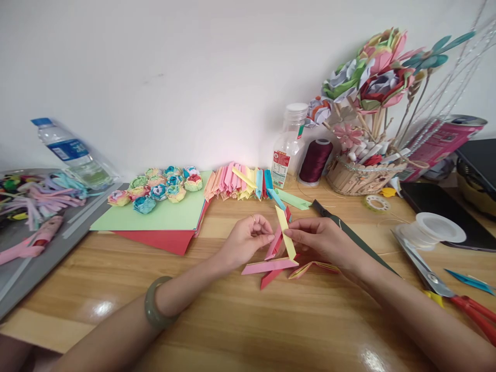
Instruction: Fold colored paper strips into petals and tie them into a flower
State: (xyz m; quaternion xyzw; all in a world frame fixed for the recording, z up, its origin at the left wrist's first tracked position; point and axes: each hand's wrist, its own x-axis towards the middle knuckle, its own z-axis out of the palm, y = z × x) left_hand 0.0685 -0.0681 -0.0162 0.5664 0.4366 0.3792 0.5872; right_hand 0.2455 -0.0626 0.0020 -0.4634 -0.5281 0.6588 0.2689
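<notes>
My left hand, closed in a pinch, holds a pink folded paper strip that stands slanted over the table. The fingers of my right hand are closed on a yellow folded paper strip, which crosses in front of the pink one. Whether the two strips are joined, I cannot tell. Just below them lie another pink strip, a red strip and some yellow-edged folded paper. Behind my hands a row of folded paper pieces in several colours stands against the wall.
Several paper flowers sit on green paper at left. Near the wall stand a clear bottle, a dark thread spool and a basket of paper flowers. Scissors and a white spool lie at right.
</notes>
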